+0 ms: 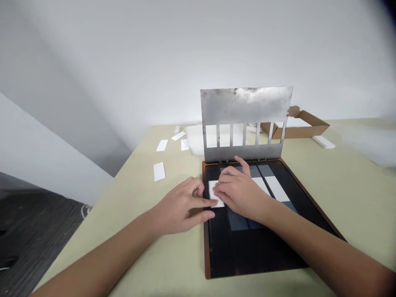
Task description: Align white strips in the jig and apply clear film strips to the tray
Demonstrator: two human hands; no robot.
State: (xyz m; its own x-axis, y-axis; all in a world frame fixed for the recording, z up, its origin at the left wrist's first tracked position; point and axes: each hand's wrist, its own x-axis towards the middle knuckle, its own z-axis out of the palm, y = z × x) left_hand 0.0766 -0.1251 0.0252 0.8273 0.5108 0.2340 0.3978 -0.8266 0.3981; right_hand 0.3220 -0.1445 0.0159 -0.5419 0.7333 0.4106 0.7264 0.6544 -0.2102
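Observation:
A small white card (220, 203) lies at the left end of the row on the black bed of a hinged, orange-edged board (266, 251). The index fingertip of my left hand (182, 204) touches the card's lower part, with the thumb stretched out below and the other fingers curled. Over the card's right side, my right hand (239, 189) presses down with bent fingertips, its little finger raised and its thumb hidden. More white cards (276, 187) lie rightward in the row, partly covered by this hand. Upright behind stands a metal plate (244, 105) with several rectangular slots.
Several loose white cards (159, 171) lie left of the board on the pale green table (123, 218). Behind the plate is a clear plastic bag (193, 138). An open cardboard box (306, 131) with white contents stands at back right, beside a white block (323, 142).

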